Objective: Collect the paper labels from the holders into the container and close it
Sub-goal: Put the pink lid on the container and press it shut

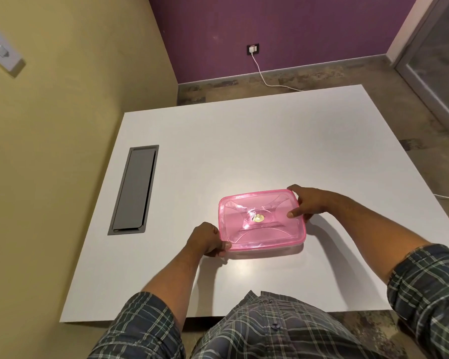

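A pink translucent container (262, 221) with its lid on lies flat on the white table (218, 141), near the front middle. A small gold sticker marks the lid's centre. My left hand (208, 239) grips the container's near-left corner. My right hand (306, 206) holds its right edge, thumb on the lid and fingers around the far-right corner. No paper labels or holders are in view; what the container holds cannot be seen through the lid.
A grey cable hatch (134, 189) is set into the table at the left. A yellow wall stands to the left, a purple wall with a socket (252, 49) and a white cable behind. The table's front edge is just before my body.
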Motion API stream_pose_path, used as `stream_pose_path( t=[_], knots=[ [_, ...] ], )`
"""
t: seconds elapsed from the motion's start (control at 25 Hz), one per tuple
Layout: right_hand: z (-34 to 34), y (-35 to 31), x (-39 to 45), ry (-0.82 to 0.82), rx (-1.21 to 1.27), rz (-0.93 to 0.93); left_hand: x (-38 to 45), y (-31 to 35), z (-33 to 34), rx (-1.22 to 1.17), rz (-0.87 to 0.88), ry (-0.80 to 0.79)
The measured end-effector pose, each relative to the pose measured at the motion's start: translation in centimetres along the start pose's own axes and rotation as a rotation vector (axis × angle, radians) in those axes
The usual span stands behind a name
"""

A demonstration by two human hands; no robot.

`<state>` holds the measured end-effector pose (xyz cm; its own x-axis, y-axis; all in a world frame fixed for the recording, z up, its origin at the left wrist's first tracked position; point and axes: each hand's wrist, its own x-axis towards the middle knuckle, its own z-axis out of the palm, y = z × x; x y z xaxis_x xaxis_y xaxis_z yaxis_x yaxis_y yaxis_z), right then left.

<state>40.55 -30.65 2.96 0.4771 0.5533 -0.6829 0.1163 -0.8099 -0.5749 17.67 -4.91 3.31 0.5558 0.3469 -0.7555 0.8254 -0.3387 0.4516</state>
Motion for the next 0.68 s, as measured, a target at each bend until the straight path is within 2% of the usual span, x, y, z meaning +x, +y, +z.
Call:
stream_pose_path(
  t=[0.24, 0.44, 0.52, 0.68],
  knots=[
    [0.2, -0.4, -0.7, -0.058, -0.009, -0.018, -0.5, 1.0, -0.4, 0.235, 0.115, 0.036],
    [1.1, 0.4, -1.8, -0.082, -0.236, -0.018, -0.1, 1.9, -0.8, 0.587, 0.387, 0.060],
    [1.2, 1.2, -2.4, -0.089, -0.202, -0.022, 0.4, 2.1, -1.0, 0.755, 0.375, 0.060],
    [1.5, 1.8, -3.2, -0.077, -0.172, -0.082, 0.9, 2.9, -1.3, 0.867, 0.361, 0.086]
  ],
)
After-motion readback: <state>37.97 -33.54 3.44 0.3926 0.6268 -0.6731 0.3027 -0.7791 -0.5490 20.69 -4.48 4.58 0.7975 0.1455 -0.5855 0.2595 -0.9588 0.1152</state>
